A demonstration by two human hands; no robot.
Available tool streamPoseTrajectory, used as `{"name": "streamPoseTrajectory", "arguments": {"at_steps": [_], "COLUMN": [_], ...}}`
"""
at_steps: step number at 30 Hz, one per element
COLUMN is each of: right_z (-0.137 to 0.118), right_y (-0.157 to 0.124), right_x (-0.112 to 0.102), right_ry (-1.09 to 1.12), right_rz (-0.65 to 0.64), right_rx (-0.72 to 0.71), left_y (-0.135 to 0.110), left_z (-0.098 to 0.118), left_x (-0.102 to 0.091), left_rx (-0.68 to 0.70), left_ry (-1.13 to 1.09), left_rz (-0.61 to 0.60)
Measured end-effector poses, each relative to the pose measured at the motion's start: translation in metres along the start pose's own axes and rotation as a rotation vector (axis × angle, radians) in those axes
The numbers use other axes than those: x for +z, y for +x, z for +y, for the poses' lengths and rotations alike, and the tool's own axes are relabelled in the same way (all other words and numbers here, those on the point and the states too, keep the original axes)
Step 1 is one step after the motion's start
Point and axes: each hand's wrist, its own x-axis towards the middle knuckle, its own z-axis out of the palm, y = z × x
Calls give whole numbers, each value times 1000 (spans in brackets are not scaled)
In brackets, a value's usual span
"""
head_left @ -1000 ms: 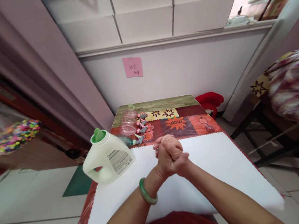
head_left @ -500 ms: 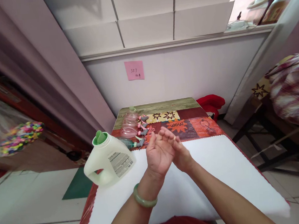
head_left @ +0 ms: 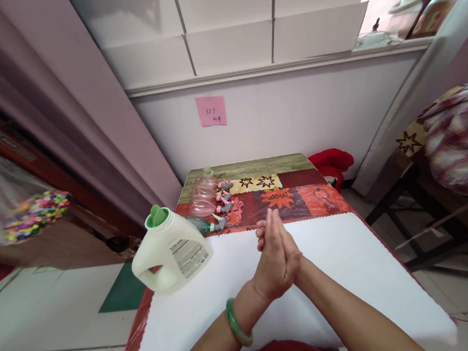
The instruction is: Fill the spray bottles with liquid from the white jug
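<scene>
My left hand [head_left: 271,268], with a green bangle [head_left: 236,323] on its wrist, presses palm to palm against my right hand [head_left: 291,250]. Fingers on both hands are stretched out, and I see nothing held between the palms. The hands are above a white sheet [head_left: 343,281] spread over the near part of the table. Left of them stands a large pale green jug [head_left: 171,253] with a handle and a printed label. Behind the jug lie several clear spray bottles [head_left: 203,199] with pink-and-grey heads, beside a teal spray bottle [head_left: 199,224].
A patterned red tablecloth [head_left: 257,209] covers the far part of the table. On the wall is a pink note [head_left: 211,111]. A red object [head_left: 332,160] sits behind the far right corner. To the right, plaid fabric [head_left: 462,142] rests on a dark stool [head_left: 404,225].
My hands were cupped together with the left palm visible. Now they are flat against each other, slightly lower and to the right, and the left hand has turned inward.
</scene>
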Motion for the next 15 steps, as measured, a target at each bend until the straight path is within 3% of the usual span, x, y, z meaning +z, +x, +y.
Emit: {"name": "streamPoseTrajectory", "arguments": {"at_steps": [2, 5, 9, 15], "right_z": [-3, -8, 2, 27], "right_y": [5, 7, -8, -52], "right_x": [-4, -4, 0, 10], "right_ry": [-51, -218, -375, -551], "right_rz": [-34, -24, -106, -407], "right_rx": [-78, -310, -542, -609], "left_y": [-5, -4, 21, 65], "left_z": [-4, 1, 12, -8], "left_x": [1, 6, 0, -41], "left_rx": [31, -91, -300, -422], "left_ry": [55, -123, -363, -405], "left_rz": [-65, -77, 109, 393]}}
